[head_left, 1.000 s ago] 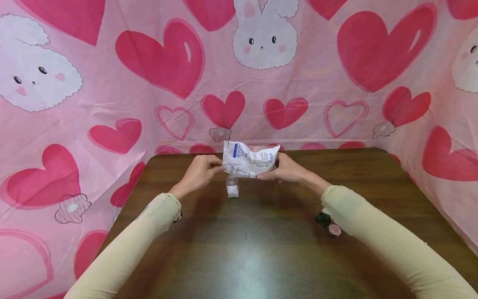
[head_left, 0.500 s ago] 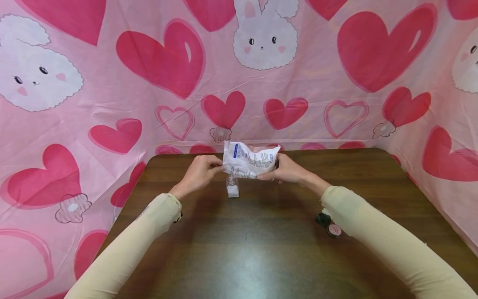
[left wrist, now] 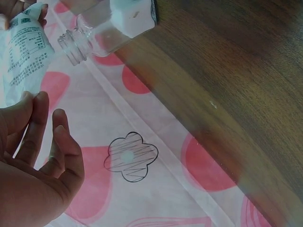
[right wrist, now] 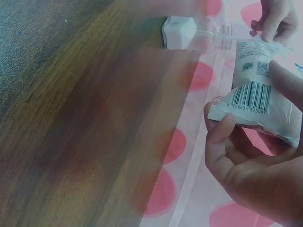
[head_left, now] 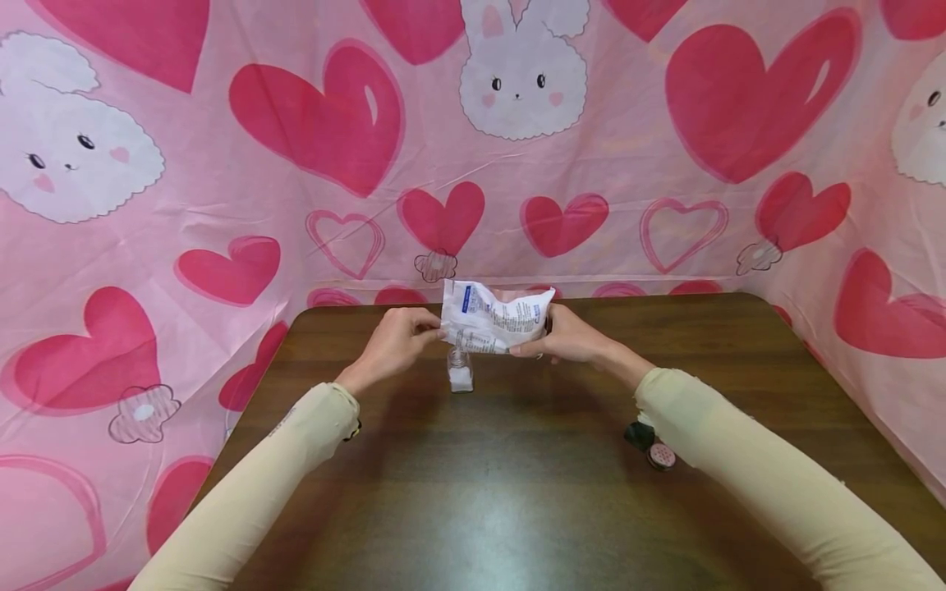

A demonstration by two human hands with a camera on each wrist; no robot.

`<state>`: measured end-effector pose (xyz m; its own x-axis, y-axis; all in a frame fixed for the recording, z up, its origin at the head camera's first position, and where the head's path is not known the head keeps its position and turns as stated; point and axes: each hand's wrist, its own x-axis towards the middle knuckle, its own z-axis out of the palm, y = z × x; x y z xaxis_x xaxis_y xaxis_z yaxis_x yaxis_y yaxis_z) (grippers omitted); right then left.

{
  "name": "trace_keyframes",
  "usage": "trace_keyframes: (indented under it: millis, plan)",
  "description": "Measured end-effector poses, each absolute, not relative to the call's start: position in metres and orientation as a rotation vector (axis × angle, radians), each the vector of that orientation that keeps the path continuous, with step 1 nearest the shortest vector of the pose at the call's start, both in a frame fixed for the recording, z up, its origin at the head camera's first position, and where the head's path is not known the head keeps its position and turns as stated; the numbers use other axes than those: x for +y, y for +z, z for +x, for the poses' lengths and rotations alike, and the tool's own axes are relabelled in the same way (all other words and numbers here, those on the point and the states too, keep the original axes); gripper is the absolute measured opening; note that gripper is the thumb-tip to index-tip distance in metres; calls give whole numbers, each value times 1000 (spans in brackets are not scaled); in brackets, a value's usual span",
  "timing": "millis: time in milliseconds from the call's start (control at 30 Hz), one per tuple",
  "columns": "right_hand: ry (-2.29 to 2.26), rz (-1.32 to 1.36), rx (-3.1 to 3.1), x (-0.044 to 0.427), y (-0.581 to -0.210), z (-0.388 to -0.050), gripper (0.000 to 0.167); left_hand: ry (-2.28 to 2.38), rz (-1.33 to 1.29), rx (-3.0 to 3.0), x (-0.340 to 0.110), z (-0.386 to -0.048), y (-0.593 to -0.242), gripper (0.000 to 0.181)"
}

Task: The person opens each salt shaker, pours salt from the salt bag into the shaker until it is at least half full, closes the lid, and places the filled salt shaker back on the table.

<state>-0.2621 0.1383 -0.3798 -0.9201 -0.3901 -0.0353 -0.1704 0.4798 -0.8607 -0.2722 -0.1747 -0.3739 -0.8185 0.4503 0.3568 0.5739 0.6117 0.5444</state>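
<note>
A white printed plastic bag [head_left: 495, 316], with a barcode on it in the right wrist view, hangs tilted above the table. My left hand [head_left: 395, 341] pinches its left edge between thumb and index finger; the other fingers stay loosely bent. At the bag's other end, my right hand [head_left: 572, 332] grips it with the thumb on the near side. Under the bag's left part stands a small clear glass jar [head_left: 461, 377], upright and lidless, with a threaded neck. White matter fills roughly its lower half. Whether the bag touches the jar's mouth is hard to tell.
Near my right forearm lie a round pink-topped lid [head_left: 661, 456] and a dark object [head_left: 639, 435], partly behind the sleeve. The brown wooden table [head_left: 473, 492] ends at a pink cloth backdrop [head_left: 532, 172] with hearts and rabbits.
</note>
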Motion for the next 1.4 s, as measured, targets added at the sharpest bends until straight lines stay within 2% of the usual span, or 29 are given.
trace_keyframes:
  millis: [1400]
  plan:
    - [-1393, -468, 2529, 139, -378, -263, 50, -990, -884, -2642, -174, -274, -372, 8]
